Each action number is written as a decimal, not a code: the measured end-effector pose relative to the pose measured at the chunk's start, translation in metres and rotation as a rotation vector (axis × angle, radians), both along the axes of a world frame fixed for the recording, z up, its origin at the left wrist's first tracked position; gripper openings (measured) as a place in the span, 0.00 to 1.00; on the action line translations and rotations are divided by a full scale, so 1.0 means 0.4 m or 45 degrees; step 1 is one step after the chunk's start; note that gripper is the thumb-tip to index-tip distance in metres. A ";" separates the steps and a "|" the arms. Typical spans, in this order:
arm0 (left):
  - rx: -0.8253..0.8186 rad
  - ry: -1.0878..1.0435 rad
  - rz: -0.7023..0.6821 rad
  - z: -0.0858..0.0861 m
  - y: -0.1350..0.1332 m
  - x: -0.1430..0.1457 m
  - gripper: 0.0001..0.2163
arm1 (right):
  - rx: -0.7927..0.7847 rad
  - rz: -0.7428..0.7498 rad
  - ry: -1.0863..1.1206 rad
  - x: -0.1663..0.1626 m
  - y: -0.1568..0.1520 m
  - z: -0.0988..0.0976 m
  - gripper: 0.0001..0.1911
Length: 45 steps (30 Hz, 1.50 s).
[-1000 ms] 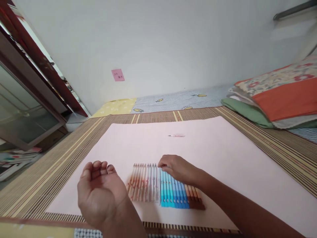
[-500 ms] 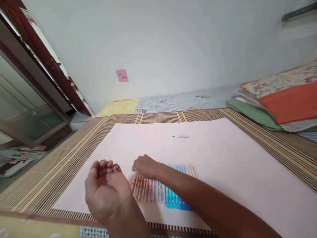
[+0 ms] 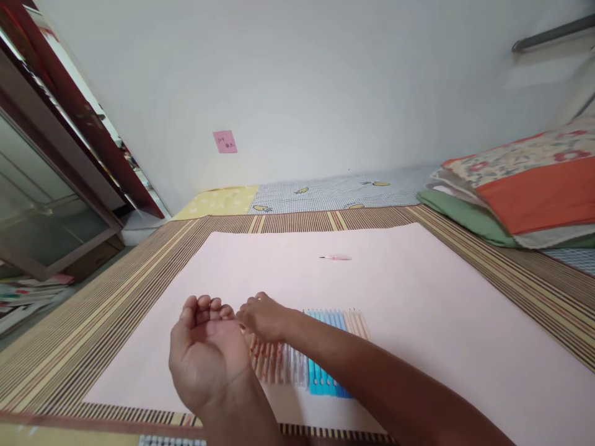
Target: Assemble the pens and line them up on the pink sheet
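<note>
My left hand [image 3: 209, 353] is turned palm up at the left of the pink sheet [image 3: 446, 322], its fingers loosely curled and nothing visible in the palm. My right hand [image 3: 264, 317] reaches across to the left end of a row of slim pens, fingertips pinched close to the left hand's fingers; what they hold is hidden. In the row, brown-and-red pens [image 3: 267, 362] lie at the left, then clear ones [image 3: 296, 365], blue ones [image 3: 320, 375] and pale beige ones [image 3: 357, 321]. My right forearm covers part of the row.
A single pen with a dark tip and clear pinkish barrel [image 3: 336, 257] lies farther back on the sheet. Under the sheet is a striped mat [image 3: 139, 272]. Folded bedding [image 3: 534, 192] is piled at the right, and a wall [image 3: 325, 93] with a pink note [image 3: 225, 142] stands behind.
My right hand has shifted slightly left and nearer to my left hand. My left hand has moved a little to the right. The view has shifted slightly.
</note>
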<state>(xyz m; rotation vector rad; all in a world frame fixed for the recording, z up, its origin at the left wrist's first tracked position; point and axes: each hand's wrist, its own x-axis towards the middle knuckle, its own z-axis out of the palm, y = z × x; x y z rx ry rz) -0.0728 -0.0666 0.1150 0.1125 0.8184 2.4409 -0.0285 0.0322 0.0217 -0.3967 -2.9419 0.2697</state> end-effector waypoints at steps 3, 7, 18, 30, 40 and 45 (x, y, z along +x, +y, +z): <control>0.016 0.067 -0.025 -0.007 0.001 -0.003 0.05 | -0.288 -0.139 0.168 0.055 -0.012 0.039 0.03; 0.028 0.146 -0.103 -0.025 0.024 0.004 0.06 | -0.750 -0.526 0.629 0.221 -0.025 0.081 0.04; -0.436 0.553 -1.057 -0.187 0.159 0.257 0.16 | -1.842 -1.019 1.970 0.521 -0.081 -0.008 0.18; -0.272 0.708 -1.255 -0.222 0.148 0.346 0.14 | -1.908 -0.805 2.012 0.486 -0.062 -0.014 0.17; -0.361 0.815 -1.253 -0.247 0.137 0.366 0.14 | -1.634 -1.075 1.759 0.610 -0.032 -0.010 0.18; -0.354 0.914 -1.150 -0.257 0.137 0.394 0.14 | -1.473 -1.103 1.655 0.606 -0.033 -0.005 0.19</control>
